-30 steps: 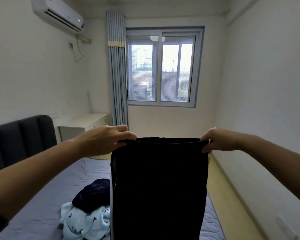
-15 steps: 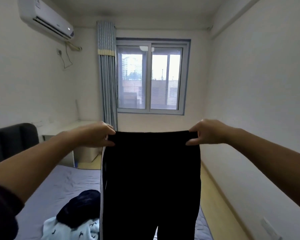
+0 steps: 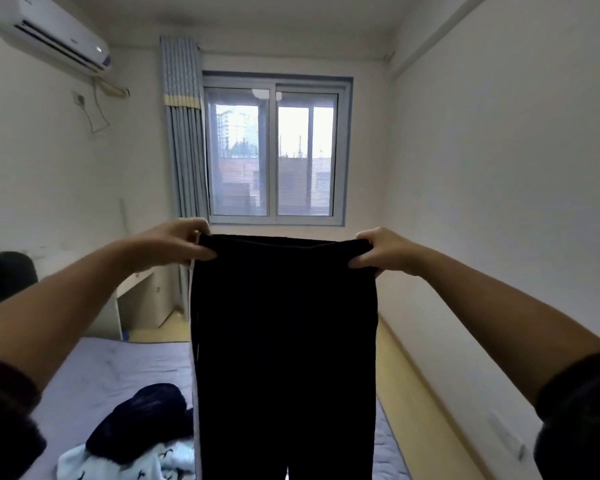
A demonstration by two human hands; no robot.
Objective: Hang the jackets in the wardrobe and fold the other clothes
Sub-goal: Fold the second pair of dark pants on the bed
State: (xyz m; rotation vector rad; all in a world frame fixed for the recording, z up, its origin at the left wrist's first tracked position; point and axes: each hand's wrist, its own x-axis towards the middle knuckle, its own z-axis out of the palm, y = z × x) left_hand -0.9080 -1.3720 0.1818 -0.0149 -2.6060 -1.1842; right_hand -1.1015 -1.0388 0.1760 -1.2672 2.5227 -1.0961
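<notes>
Hands (image 3: 174, 245) (image 3: 383, 252) on blk trousers (image 3: 284, 341) (waistband (image 3: 284, 241), prob.)

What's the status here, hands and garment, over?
Left hand, right hand: each grips the black trousers at the waist. Trousers hang spread over the bed. Clothes pile on bed, lower left.

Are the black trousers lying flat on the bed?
No, the left hand and right hand hold the black trousers up by the waistband.

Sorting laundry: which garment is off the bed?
The black trousers, held by left hand and right hand; the navy garment and pale blue garment lie on the bed.
</notes>
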